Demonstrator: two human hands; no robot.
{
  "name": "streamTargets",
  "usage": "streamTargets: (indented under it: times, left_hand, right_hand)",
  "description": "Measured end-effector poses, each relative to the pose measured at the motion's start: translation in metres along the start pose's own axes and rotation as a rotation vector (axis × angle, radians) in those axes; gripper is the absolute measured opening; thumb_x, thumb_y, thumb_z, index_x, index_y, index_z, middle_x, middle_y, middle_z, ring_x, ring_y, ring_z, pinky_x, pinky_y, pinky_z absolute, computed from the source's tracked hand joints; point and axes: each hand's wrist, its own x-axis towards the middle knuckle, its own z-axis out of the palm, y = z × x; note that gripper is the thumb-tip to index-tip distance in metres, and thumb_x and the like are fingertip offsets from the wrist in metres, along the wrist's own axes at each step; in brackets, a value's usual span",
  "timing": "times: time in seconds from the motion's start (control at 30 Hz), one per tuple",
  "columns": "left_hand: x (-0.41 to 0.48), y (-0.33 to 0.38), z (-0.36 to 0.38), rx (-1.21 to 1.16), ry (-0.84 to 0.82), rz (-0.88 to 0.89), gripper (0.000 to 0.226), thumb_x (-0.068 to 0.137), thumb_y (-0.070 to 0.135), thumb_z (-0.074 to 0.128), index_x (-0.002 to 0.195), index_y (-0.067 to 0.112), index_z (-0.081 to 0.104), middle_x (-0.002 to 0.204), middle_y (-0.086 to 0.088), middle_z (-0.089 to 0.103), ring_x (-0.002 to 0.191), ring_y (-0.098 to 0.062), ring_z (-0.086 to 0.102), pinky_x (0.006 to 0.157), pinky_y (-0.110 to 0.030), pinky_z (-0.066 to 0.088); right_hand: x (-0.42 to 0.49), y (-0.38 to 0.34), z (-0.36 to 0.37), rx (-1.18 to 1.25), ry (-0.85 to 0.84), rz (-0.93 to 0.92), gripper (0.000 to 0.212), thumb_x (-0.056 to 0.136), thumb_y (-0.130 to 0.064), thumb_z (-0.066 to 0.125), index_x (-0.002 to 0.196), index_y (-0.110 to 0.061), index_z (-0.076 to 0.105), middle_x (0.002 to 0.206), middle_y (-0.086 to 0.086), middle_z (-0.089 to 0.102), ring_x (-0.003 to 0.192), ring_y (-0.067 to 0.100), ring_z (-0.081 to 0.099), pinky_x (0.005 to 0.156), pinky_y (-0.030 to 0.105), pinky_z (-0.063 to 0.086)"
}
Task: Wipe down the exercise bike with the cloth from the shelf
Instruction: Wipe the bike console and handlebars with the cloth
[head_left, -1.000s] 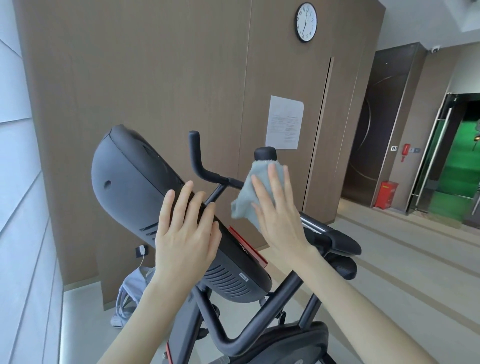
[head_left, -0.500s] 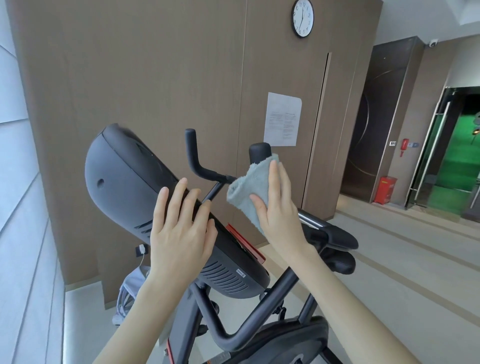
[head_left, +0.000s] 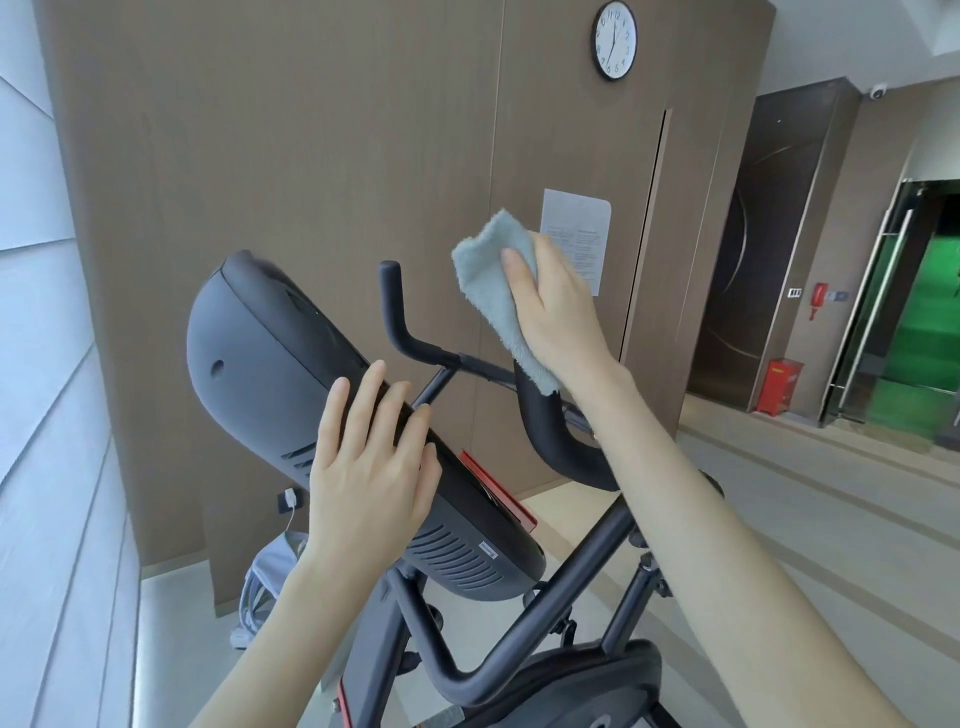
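Nearest, the left hand (head_left: 363, 467) stays pressed flat on the back edge of the exercise bike (head_left: 561, 592) console (head_left: 260, 364), fingers straight and slightly spread, holding nothing, as half a second ago. Beyond it, the right hand (head_left: 556, 317) has climbed the right handlebar (head_left: 550, 431). The bar's black tip earlier stood clear above the cloth (head_left: 488, 275); now the grey-blue cloth caps that tip. Thumb and fingers curl round it, and a tail hangs down the bar. The left handlebar (head_left: 395, 312) stands bare just beside. The right forearm crosses in front of the frame's far side, and the console hides the parts behind it. On the floor past the bike lies a grey bag (head_left: 265, 577). On the brown wall, the hand overlaps a paper notice (head_left: 576, 218), with a clock (head_left: 614, 40) above. A red box (head_left: 779, 387) sits far right.
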Motion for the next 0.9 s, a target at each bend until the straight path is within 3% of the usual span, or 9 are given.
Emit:
streamTargets:
  times: [0.1,0.2,0.37,0.5,0.57,0.73,0.83,0.9]
  left_hand:
    - [0.000,-0.001,0.001,-0.001,-0.005,0.005,0.025,0.087,0.019,0.053,0.100,0.005,0.068,0.115,-0.015,0.061,0.130,-0.036,0.039,0.115,-0.049,0.017]
    - [0.000,0.001,0.001,-0.001,-0.006,-0.018,0.025,0.087,0.020,0.052,0.100,0.005,0.068,0.114,-0.016,0.061,0.130,-0.036,0.038,0.115,-0.049,0.016]
    - [0.001,0.003,0.000,-0.008,-0.020,-0.029,0.026,0.088,0.020,0.052,0.100,0.005,0.068,0.115,-0.016,0.061,0.131,-0.036,0.037,0.116,-0.049,0.015]
    - [0.001,0.003,0.000,-0.003,-0.029,-0.019,0.027,0.088,0.021,0.052,0.102,0.005,0.068,0.116,-0.017,0.061,0.131,-0.037,0.037,0.115,-0.050,0.016]
    - [0.001,0.003,0.000,-0.005,-0.025,-0.020,0.027,0.088,0.021,0.052,0.101,0.005,0.068,0.116,-0.017,0.061,0.131,-0.037,0.037,0.115,-0.050,0.015]
    - [0.001,0.003,0.001,-0.008,-0.010,-0.016,0.025,0.088,0.020,0.051,0.099,0.005,0.067,0.115,-0.016,0.061,0.130,-0.037,0.038,0.115,-0.049,0.016]
    - [0.001,0.002,0.002,-0.009,0.002,-0.019,0.024,0.088,0.020,0.050,0.098,0.005,0.067,0.115,-0.016,0.061,0.130,-0.037,0.038,0.116,-0.049,0.016]
    - [0.001,0.003,0.003,-0.003,0.002,-0.025,0.025,0.089,0.020,0.050,0.098,0.005,0.067,0.115,-0.016,0.061,0.131,-0.037,0.037,0.116,-0.049,0.014]
  right_hand:
    - [0.000,0.005,-0.002,0.023,-0.067,-0.010,0.023,0.095,-0.046,0.042,0.110,-0.032,0.053,0.102,-0.007,0.059,0.088,0.003,0.053,0.074,0.025,0.041]
    - [-0.019,0.011,-0.001,-0.012,-0.072,-0.031,0.038,0.086,-0.053,0.055,0.119,-0.038,0.045,0.116,-0.010,0.050,0.094,-0.002,0.048,0.082,0.026,0.042]
    - [-0.030,0.007,0.005,-0.133,0.036,-0.111,0.044,0.094,-0.038,0.051,0.132,-0.018,0.040,0.129,0.003,0.042,0.107,0.011,0.046,0.079,0.030,0.043]
    - [-0.041,0.005,0.006,-0.235,0.109,-0.133,0.047,0.097,-0.029,0.047,0.139,-0.010,0.040,0.146,0.019,0.033,0.129,0.031,0.042,0.097,0.040,0.045]
    - [-0.045,0.005,0.006,-0.275,0.137,-0.170,0.049,0.097,-0.025,0.048,0.141,-0.006,0.039,0.148,0.022,0.032,0.128,0.035,0.045,0.095,0.042,0.048]
    - [-0.061,0.015,0.003,-0.289,0.159,-0.243,0.056,0.094,-0.017,0.054,0.143,-0.001,0.031,0.149,0.026,0.028,0.104,0.038,0.063,0.077,0.046,0.058]
    - [-0.090,0.034,0.001,-0.317,0.142,-0.271,0.060,0.090,-0.010,0.060,0.141,0.003,0.032,0.146,0.027,0.033,0.115,0.041,0.057,0.086,0.046,0.055]
    - [-0.110,0.046,-0.004,-0.307,0.121,-0.279,0.055,0.093,-0.017,0.055,0.139,0.006,0.034,0.141,0.028,0.040,0.124,0.039,0.049,0.100,0.036,0.046]
